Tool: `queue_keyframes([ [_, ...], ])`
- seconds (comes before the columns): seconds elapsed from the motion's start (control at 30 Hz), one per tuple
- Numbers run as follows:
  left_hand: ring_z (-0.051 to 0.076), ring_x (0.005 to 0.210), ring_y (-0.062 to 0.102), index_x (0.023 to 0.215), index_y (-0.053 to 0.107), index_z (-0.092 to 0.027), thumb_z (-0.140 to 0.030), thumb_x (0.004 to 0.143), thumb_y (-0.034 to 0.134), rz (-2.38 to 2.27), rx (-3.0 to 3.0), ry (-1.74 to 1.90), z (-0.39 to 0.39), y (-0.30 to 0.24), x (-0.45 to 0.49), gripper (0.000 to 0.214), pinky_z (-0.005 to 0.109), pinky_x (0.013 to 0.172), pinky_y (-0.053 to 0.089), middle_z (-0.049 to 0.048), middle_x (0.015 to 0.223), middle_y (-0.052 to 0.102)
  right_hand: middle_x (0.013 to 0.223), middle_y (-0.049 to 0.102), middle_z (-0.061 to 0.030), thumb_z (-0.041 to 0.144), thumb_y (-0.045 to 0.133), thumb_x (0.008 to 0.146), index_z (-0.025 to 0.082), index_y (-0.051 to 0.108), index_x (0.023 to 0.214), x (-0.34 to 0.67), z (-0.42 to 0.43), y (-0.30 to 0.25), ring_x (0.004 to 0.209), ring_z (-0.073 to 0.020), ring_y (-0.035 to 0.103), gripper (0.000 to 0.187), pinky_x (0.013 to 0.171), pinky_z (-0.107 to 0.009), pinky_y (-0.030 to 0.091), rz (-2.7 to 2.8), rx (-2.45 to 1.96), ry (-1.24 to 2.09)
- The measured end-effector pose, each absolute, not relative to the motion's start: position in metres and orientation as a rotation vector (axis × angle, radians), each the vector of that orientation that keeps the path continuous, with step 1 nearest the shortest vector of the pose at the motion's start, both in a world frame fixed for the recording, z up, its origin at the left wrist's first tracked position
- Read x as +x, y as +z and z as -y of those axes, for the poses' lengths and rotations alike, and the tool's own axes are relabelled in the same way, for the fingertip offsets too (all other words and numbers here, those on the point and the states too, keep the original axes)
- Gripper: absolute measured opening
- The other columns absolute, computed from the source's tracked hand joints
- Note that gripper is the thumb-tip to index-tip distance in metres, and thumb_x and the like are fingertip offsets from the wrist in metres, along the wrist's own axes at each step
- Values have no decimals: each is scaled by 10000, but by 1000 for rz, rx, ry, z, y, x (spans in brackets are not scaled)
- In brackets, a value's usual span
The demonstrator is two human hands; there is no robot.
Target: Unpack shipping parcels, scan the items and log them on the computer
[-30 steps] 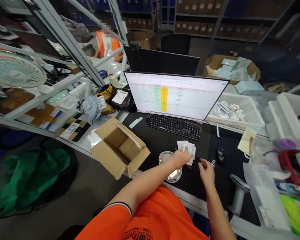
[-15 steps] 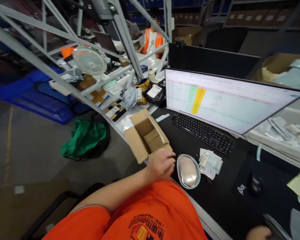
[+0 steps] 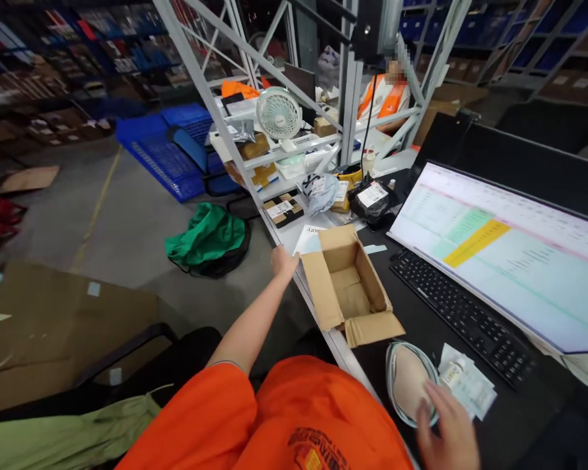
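Observation:
My left hand reaches past the near side of an open cardboard box. Its fingers are closed at the lower corner of a white printed sheet at the desk's edge. The box stands on the desk with its flaps folded out. My right hand is over the near right side of a rounded, pale pink pouch with a light blue rim. The fingers of this hand are apart, and whether they touch the pouch I cannot tell. Small clear packets lie beside it.
A keyboard and a monitor stand to the right. Wrapped parcels and a fan are beyond the box. A green bag sits on the floor. A person in an orange vest is across the frame.
My left hand has moved from the near end of the box to the white sheet. My right hand has come from the lower right to the pouch. The view has swung left.

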State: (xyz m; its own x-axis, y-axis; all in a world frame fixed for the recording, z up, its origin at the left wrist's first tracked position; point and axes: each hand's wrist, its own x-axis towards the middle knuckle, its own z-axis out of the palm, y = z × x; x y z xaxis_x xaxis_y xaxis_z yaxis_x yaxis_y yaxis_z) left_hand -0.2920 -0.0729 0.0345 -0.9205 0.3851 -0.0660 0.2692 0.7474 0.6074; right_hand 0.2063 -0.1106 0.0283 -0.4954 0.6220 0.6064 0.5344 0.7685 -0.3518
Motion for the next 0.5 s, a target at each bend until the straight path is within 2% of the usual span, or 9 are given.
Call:
queue_keyframes([
  [0.1, 392, 1432, 448, 1381, 544, -181, -426, 884, 671, -2664, 539, 900, 32, 29, -305, 568, 587, 1206, 279, 240, 1474, 541, 1364, 624, -137, 169, 594, 939, 258, 532, 1439, 122, 110, 48, 1264, -321, 588, 512, 1043, -530, 490, 2366, -720, 88],
  [0.2, 419, 1522, 320, 1424, 539, -227, -409, 896, 628, -2563, 513, 883, -1, 18, -306, 565, 720, 1206, 141, 223, 1579, 451, 1528, 516, -129, 141, 568, 913, 274, 596, 1375, 72, 103, 55, 1436, -395, 424, 482, 1120, -644, 369, 2500, -861, -18],
  [0.3, 449, 1573, 169, 1450, 529, -219, -378, 883, 624, -2484, 458, 872, -18, 8, -302, 597, 788, 1170, 47, 225, 1682, 273, 1445, 617, -76, 75, 522, 857, 269, 671, 1263, 57, 95, 53, 1455, -394, 393, 474, 1161, -657, 273, 2548, -996, 34],
  [0.4, 492, 1561, 154, 1478, 507, -194, -442, 799, 727, -2401, 408, 894, -16, 10, -314, 756, 776, 1175, 87, 253, 1690, 223, 1235, 739, -23, 39, 499, 812, 291, 710, 1187, 55, 93, 49, 1402, -344, 458, 498, 1188, -608, 218, 2464, -1063, 104],
  [0.5, 516, 1505, 292, 1453, 522, -156, -583, 685, 808, -2237, 368, 1031, 8, 27, -358, 925, 710, 1180, 245, 275, 1570, 431, 1175, 762, -2, 42, 480, 838, 323, 721, 1185, 45, 98, 48, 1284, -286, 556, 508, 1169, -544, 223, 2385, -1062, 100],
])
